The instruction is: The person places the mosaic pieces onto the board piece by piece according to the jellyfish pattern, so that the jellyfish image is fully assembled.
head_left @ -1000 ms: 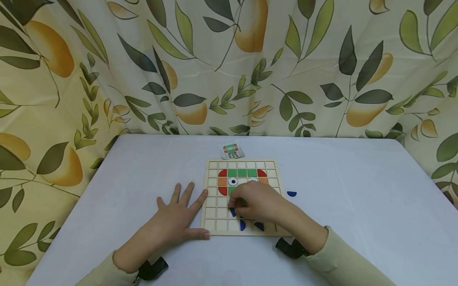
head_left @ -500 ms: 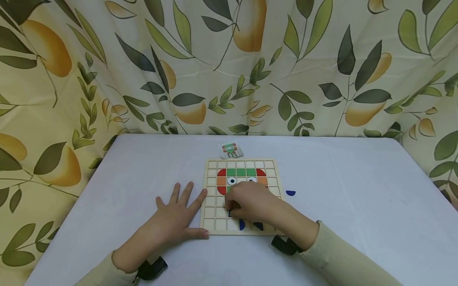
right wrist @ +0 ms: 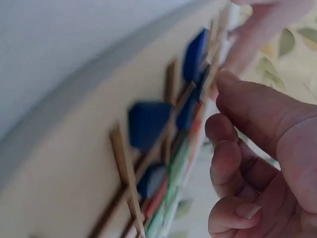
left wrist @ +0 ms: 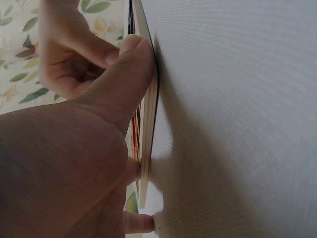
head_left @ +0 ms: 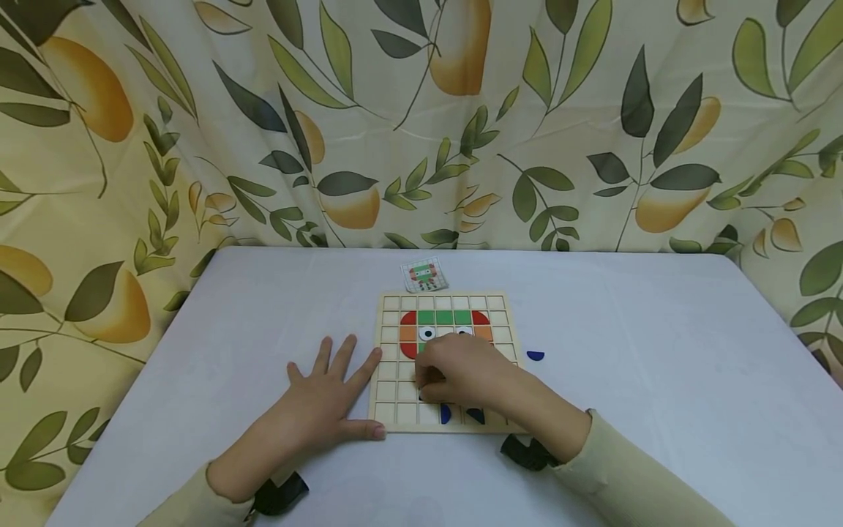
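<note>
A wooden grid board (head_left: 454,430) lies on the table with red, orange and green tiles set as a face with round eyes. My left hand (head_left: 323,406) is spread flat beside it, thumb on the front left corner and index fingertip at the left edge. Over the lower middle squares, my right hand (head_left: 461,373) has curled fingers and pinches a small blue piece (head_left: 421,397), mostly hidden by the fingertips. Two blue pieces sit in the front row: a half-circle (head_left: 446,415) and a cut-cornered one (head_left: 476,416). Blue pieces (right wrist: 148,124) also show between wooden ridges in the right wrist view.
A loose blue half-circle (head_left: 536,356) lies on the white table (head_left: 645,351) just right of the board. Behind the board is a small pattern card (head_left: 424,275) with a similar figure. A leaf-and-fruit patterned curtain (head_left: 421,146) hangs along the table's back.
My right hand has shifted slightly left and toward me. The blue piece seen tilted at its fingertips a second ago is now nearly covered. My left hand stays put.
</note>
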The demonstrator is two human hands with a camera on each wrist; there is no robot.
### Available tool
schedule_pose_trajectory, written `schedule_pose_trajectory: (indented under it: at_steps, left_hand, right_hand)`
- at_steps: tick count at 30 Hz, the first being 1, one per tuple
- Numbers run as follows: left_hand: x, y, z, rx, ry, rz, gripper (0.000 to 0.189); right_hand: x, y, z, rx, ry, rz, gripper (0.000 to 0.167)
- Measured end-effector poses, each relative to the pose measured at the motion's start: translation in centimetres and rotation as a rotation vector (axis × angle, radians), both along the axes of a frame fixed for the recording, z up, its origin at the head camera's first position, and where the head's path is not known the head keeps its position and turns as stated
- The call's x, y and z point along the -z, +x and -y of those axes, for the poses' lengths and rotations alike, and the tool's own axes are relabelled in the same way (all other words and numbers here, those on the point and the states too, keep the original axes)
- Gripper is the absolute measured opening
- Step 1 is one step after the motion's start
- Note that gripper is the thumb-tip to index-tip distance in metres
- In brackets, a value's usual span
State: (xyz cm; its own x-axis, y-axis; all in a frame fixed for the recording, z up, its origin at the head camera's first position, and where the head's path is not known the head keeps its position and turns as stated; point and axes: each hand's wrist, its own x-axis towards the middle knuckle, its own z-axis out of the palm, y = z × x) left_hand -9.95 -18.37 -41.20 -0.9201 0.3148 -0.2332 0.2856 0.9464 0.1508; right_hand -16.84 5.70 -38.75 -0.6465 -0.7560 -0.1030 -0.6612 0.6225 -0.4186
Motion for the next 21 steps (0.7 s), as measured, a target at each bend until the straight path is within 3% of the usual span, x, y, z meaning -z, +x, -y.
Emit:
schedule_pose_trajectory:
  at_steps: [8, 14, 21]
  left_hand:
    - [0.0, -0.1, -0.5, -0.026, 0.002, 0.017, 0.110]
    - [0.0, -0.2, -0.4, -0.031, -0.011, 0.014, 0.111]
    - [-0.1, -0.1, -0.3, -0.033, -0.008, 0.019, 0.111]
  right_hand:
    - [-1.4, -0.8, -4.6, 0.134, -0.127, 0.029, 0.006]
    - [-1.9, -1.8, -9.0, 0.263, -0.142, -0.006, 0.008]
    - [-1.6, -2.4, -12.7, 0.355, -0.122, -0.010, 0.008]
